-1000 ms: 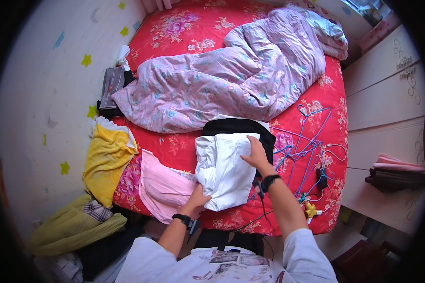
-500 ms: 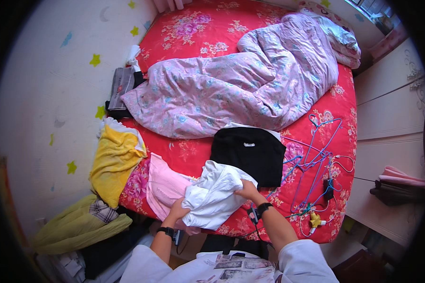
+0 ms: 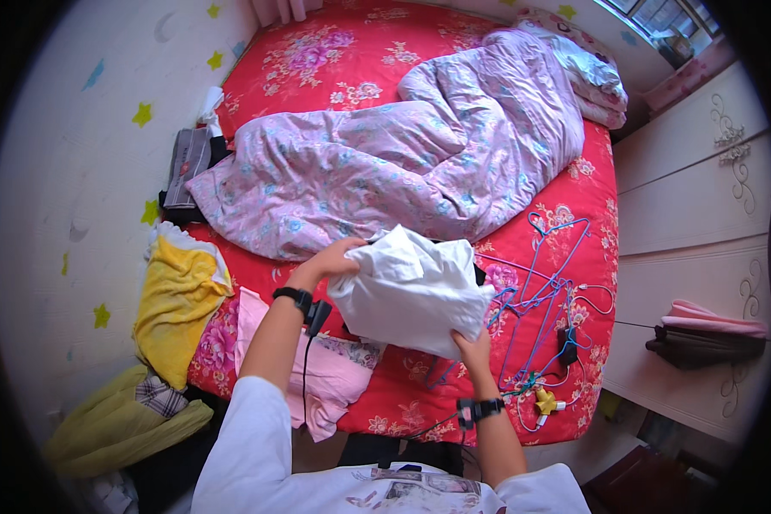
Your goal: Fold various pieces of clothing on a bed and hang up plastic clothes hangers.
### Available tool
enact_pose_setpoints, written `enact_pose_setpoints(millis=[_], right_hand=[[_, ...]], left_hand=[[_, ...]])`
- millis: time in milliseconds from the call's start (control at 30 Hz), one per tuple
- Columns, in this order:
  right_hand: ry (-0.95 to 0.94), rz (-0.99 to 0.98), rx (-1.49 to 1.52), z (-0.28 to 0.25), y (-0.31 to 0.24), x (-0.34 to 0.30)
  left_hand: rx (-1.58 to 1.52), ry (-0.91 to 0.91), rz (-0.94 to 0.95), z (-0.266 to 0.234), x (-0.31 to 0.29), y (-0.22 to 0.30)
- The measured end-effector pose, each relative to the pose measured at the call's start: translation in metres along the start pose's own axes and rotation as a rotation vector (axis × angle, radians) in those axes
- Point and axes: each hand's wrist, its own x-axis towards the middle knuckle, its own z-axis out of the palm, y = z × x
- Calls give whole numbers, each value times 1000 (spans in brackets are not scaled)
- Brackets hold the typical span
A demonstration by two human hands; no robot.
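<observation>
Shifted forward, the creased, puffed-out white fabric garment (image 3: pixel 411 295) is clamped by the left grip (image 3: pixel 338 259) and right grip (image 3: pixel 474 350), pink cloth (image 3: pixel 341 390) below the left one.

Near edge of the red floral bed (image 3: pixel 407 385): my right hand (image 3: pixel 473 349) could pass between the pink fabric garment (image 3: pixel 334 385) and the tangled blue and purple hangers (image 3: pixel 559 281); beyond, the rumpled lilac floral quilt (image 3: pixel 351 176) bars the far edge.

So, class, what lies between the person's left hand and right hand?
A white cloth, as the head view shows: the left hand holds it at the upper left, the right hand at the lower right.
</observation>
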Motion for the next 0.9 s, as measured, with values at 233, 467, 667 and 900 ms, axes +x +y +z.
enact_pose_setpoints(millis=[233,467,667,900], right_hand=[[456,117,-820,16,95,50],[-172,346,44,-17,95,76],[-242,603,275,-17,51,39],[-285,443,299,17,-11,-28]], left_hand=[[-154,454,-407,70,-21,-70],[-194,491,-479,132,-41,-138],[-682,303,-505,142,-69,-104],[-667,433,-421,110,-182,-104]])
